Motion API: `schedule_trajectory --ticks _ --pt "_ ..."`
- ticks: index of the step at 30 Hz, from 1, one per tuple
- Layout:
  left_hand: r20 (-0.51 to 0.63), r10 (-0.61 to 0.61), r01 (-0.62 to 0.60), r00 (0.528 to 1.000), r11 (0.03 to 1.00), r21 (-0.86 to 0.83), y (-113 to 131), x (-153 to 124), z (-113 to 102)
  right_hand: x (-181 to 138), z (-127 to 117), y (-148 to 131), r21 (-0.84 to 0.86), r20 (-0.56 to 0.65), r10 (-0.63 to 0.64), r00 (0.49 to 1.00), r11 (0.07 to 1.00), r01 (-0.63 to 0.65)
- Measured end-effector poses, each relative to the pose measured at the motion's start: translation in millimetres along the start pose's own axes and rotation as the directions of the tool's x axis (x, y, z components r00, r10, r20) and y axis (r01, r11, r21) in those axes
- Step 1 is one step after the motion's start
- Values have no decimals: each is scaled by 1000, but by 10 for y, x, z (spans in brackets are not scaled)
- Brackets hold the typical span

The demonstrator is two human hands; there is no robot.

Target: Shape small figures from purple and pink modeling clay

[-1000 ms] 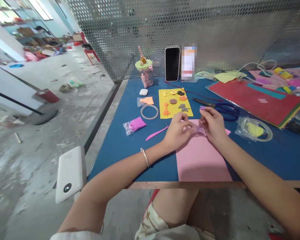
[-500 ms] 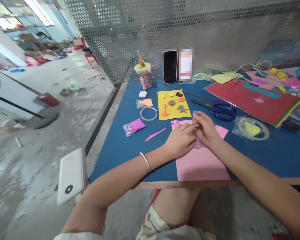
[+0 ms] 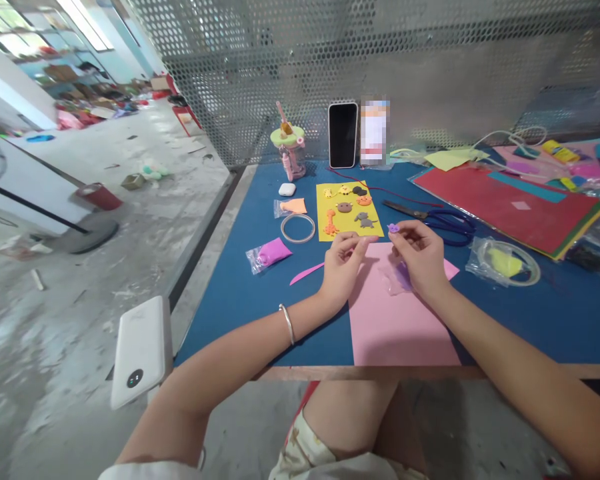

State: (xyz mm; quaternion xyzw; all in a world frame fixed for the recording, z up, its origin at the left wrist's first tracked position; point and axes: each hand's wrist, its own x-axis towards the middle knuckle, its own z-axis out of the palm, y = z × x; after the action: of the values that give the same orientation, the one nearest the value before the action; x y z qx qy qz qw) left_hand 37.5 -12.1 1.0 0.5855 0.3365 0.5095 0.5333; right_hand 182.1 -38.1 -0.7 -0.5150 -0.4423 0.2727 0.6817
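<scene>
So the right hand (image 3: 423,257) has a small purple clay bit (image 3: 393,228) pinched at its fingertips, held up over the far end of the pink sheet (image 3: 400,327). The bit's pretty lumpy and too small to make out a long axis; it pokes out up and left, past the fingers. A purple bag (image 3: 404,275) is just below that hand, clear end toward the left; can't tell if it's hanging or lying there. The left hand (image 3: 344,270) has its index stretched toward the bit, not touching; can't tell if it's pinching anything.

The sheet runs lengthwise away from the person, on a blue-topped bench (image 3: 230,293). A pink knife (image 3: 306,273) slants up toward the left hand. Past the bench there's a holey metal panel (image 3: 260,87), and off left a scuffed grey floor (image 3: 70,307), a red bucket (image 3: 99,195) and cluttered shelves (image 3: 45,59).
</scene>
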Motion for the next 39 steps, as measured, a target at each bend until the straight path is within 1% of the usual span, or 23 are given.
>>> schedule_trajectory --ticks 3,6,10,12,15,18,21,25,32,39 --pt "32 -69 73 997 983 -167 15 -23 9 -5 -7 -13 -55 -10 -24 1000 998 23" --pt "46 -108 116 993 968 -224 15 -28 14 -15 -2 -29 -97 -8 -46 999 994 45" --pt "35 -69 74 997 980 -182 -15 -10 17 -44 9 -43 -153 42 -76 996 985 82" --pt "29 -57 61 998 984 -169 -22 -3 21 -62 16 -44 -153 70 -67 995 985 77" --pt "26 -37 40 999 987 -156 -12 1 29 -93 30 -48 -82 112 -7 994 996 16" --pt "34 28 -23 999 990 -142 -1 6 31 -131 46 -61 -7 145 63 988 998 -62" --pt "53 90 -83 995 990 -111 -4 16 27 -162 59 -72 56 169 100 981 992 -111" --pt "62 127 -123 990 990 -65 -27 24 20 -180 63 -82 108 185 117 976 984 -138" --pt "68 175 -169 982 982 -80 -50 27 21 -187 70 -155 64 195 83 977 993 -97" --pt "58 182 -176 982 981 -85 -39 33 22 -176 74 -174 88 183 103 978 989 -121"
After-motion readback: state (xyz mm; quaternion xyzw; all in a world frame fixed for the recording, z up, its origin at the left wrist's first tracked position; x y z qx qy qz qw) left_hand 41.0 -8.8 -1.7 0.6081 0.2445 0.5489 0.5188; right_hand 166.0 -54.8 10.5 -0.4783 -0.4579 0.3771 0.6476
